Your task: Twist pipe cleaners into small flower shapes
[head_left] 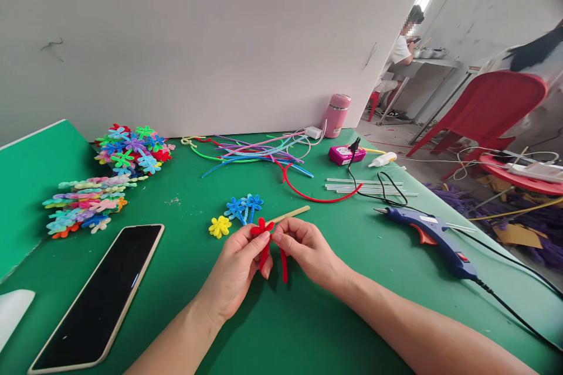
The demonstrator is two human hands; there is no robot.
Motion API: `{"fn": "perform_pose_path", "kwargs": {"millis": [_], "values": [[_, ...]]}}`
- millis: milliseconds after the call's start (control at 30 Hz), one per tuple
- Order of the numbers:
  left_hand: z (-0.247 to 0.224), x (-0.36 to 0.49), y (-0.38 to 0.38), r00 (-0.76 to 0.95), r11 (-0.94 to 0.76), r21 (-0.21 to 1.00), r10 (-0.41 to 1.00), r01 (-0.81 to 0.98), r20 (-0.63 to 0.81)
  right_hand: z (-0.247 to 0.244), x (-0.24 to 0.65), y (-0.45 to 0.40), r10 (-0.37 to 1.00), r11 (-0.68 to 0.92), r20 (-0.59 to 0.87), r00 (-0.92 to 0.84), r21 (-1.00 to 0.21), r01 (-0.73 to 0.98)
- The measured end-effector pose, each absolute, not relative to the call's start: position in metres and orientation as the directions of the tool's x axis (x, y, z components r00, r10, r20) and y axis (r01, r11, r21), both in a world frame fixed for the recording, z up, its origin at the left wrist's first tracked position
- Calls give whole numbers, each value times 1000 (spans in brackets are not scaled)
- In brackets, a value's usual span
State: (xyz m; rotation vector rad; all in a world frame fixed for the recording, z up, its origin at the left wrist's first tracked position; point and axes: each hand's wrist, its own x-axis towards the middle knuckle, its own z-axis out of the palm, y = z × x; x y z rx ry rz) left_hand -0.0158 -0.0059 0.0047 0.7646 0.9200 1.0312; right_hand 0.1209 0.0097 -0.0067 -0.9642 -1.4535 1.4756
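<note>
Between my two hands is a red pipe cleaner [262, 226], its upper part bent into flower petals and its loose end hanging down. My left hand [240, 266] pinches it below the petals. The fingertips of my right hand [305, 249] are closed on the same red pipe cleaner at its right side. Just beyond my hands lie blue pipe-cleaner flowers [244, 208] with stems and a yellow pipe-cleaner flower [220, 227]. A thin tan stick [290, 214] rests behind my right fingers; whether I touch it is hidden.
Finished flowers [132, 149] are piled at left, above a phone [99, 299]. Loose pipe cleaners [255, 152] lie at the back near a pink bottle [338, 116]. At right are a glue gun [433, 237] with its cord, glue sticks [372, 186] and a magenta box [345, 155]. A person sits beyond.
</note>
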Motion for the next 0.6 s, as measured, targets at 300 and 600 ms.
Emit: {"fn": "perform_pose_path", "kwargs": {"millis": [300, 600], "values": [[2, -14, -7, 219, 317, 852, 945, -417, -244, -7, 119, 10, 939, 4, 27, -343, -998, -67], [-1, -16, -6, 180, 248, 925, 963, -288, -202, -10, 116, 11, 922, -143, -81, -378, -980, -137]]}}
